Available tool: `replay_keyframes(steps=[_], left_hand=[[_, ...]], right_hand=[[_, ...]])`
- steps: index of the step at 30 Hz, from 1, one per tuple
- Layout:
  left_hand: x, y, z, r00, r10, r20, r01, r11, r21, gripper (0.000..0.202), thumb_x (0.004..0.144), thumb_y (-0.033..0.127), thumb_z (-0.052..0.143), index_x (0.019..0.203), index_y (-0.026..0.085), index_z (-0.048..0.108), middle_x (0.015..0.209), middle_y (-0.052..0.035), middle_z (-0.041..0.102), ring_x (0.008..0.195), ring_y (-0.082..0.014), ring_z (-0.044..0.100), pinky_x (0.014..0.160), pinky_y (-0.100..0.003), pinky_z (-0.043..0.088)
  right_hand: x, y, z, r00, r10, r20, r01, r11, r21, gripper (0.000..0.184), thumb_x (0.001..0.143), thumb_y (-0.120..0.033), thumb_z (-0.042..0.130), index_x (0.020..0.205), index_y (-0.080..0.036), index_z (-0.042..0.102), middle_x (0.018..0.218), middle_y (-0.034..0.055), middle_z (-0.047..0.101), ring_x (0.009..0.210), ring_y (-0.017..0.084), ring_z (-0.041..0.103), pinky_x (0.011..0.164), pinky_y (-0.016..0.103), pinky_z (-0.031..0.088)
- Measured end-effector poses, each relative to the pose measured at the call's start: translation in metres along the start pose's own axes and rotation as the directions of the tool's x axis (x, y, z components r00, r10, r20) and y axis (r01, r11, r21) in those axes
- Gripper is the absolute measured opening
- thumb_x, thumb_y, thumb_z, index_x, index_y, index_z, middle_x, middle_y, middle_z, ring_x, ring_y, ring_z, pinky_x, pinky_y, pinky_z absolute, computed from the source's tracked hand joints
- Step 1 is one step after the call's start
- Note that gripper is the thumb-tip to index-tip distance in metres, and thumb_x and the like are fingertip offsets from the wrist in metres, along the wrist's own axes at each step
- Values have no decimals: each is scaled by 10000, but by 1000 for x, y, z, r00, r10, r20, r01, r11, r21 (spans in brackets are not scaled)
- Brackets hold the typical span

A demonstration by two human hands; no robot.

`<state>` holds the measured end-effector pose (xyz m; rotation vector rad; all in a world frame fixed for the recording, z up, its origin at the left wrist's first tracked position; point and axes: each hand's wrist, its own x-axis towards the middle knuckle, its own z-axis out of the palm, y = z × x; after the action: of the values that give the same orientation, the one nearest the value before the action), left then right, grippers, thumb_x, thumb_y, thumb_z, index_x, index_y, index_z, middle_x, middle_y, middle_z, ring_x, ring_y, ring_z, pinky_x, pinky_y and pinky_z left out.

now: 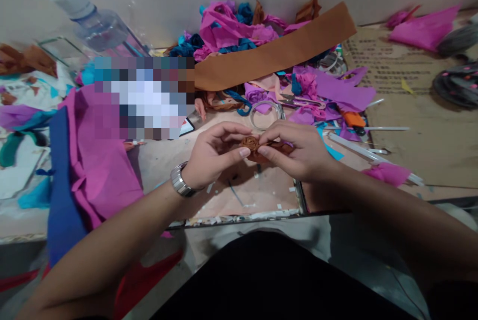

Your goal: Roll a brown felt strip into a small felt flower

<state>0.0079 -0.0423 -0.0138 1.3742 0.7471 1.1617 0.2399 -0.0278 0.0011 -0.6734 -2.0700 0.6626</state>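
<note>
A small brown crepe paper rose, its top coiled in a spiral, is held between my two hands above the near part of the table. My left hand pinches its left side with thumb and fingers; a metal-band watch is on that wrist. My right hand grips the other side, with a twisted tail of brown paper running under its fingers. Just beyond the hands lies a roll of clear tape. A wide brown crepe paper strip stretches across the pile behind it.
Heaped paper flowers fill the back. Scissors, an orange-handled cutter and white sticks lie to the right, near flattened cardboard. At left are a large clear bottle, pink paper and blue paper overhanging the edge.
</note>
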Motion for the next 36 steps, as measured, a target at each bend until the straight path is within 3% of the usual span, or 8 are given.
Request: replay_keyframes(steps=[4, 9, 13, 17, 21, 25, 30, 36], left_hand=[[-1, 0, 2, 1000, 18, -18, -17, 999, 51, 294, 815, 216, 889, 1082, 197, 766, 1112, -80, 819, 1017, -195, 799, 893, -284, 662], [-2, -2, 4, 998, 45, -37, -40, 990, 132, 432, 709, 197, 956, 1097, 188, 765, 1080, -79, 819, 985, -180, 789, 916, -276, 643], [-2, -2, 4, 998, 38, -55, -29, 986, 162, 380, 746, 248, 938, 1079, 187, 765, 1071, -91, 819, 977, -199, 788, 913, -319, 643], [0, -1, 2, 997, 83, -4, -80, 972, 223, 335, 797, 277, 905, 1111, 221, 801, 1176, -109, 792, 1114, -233, 739, 1036, -400, 589], [1, -3, -4, 993, 118, 24, -119, 944, 309, 377, 825, 302, 884, 1194, 286, 813, 1120, -93, 745, 1049, -220, 683, 968, -393, 566], [1, -3, -7, 992, 108, 61, -123, 937, 328, 417, 852, 319, 858, 1263, 313, 792, 1134, -97, 712, 1055, -231, 654, 974, -412, 546], [1, 3, -4, 991, 116, 66, -132, 926, 354, 353, 839, 344, 864, 1185, 294, 814, 1143, -93, 757, 1074, -243, 681, 1014, -423, 544], [1, 4, -3, 996, 87, 24, -90, 952, 293, 339, 818, 356, 878, 1131, 245, 810, 1100, -92, 784, 1030, -233, 716, 949, -372, 574]], right_hand=[[0, 0, 0, 1000, 18, 14, -18, 1000, -25, 83, 973, -266, 698, 976, -186, 717, 902, 49, 749, 806, 158, 672, 753, 286, 508], [0, -1, 1, 999, 32, 26, -32, 999, -22, 101, 973, -289, 707, 969, -189, 722, 906, 53, 765, 812, 162, 680, 774, 297, 515], [1, 0, 2, 999, 22, 29, -21, 1000, -12, 91, 980, -277, 705, 972, -189, 725, 910, 49, 770, 823, 159, 685, 784, 293, 517], [0, 1, 3, 1000, 7, 28, -6, 1000, -23, 107, 983, -277, 704, 942, -181, 721, 835, 29, 727, 792, 152, 658, 777, 291, 505], [-1, 3, 3, 999, 19, 29, -18, 999, -36, 105, 975, -282, 718, 940, -183, 726, 826, 19, 720, 779, 149, 643, 780, 295, 500], [-1, 4, 3, 999, 31, 44, -29, 999, -37, 142, 984, -325, 719, 931, -195, 737, 843, 24, 744, 788, 156, 645, 791, 305, 493], [1, 3, 1, 998, 41, 56, -39, 999, -38, 196, 982, -377, 739, 916, -193, 739, 833, 18, 754, 784, 151, 648, 781, 291, 476], [2, 2, -1, 998, 24, 61, -22, 999, -43, 200, 970, -374, 759, 932, -178, 743, 819, 20, 748, 773, 146, 651, 759, 278, 473]])
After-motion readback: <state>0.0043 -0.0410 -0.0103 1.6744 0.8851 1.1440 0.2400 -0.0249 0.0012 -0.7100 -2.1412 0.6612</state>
